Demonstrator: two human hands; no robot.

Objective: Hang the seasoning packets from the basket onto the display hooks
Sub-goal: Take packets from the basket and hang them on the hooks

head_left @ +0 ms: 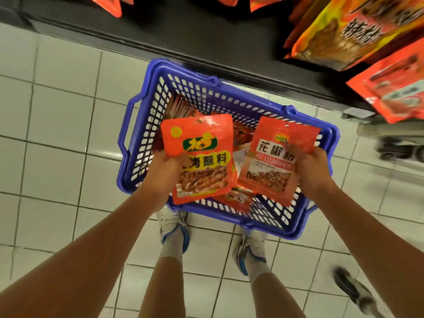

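Observation:
A blue plastic basket (146,125) stands on the tiled floor in front of my feet, with several red seasoning packets (181,109) lying inside it. My left hand (165,171) grips an orange-red packet with a green logo (199,157) by its left edge, above the basket. My right hand (314,166) grips a second red packet with a white label (275,157) by its right side, also above the basket. Both packets face up toward me. No hooks are visible.
A dark shelf base (206,42) runs along the top. Hanging red and yellow packets (348,31) crowd the upper right, and more red packets (107,3) hang at the top left. A cart wheel (394,150) and another person's shoe (353,288) are at the right.

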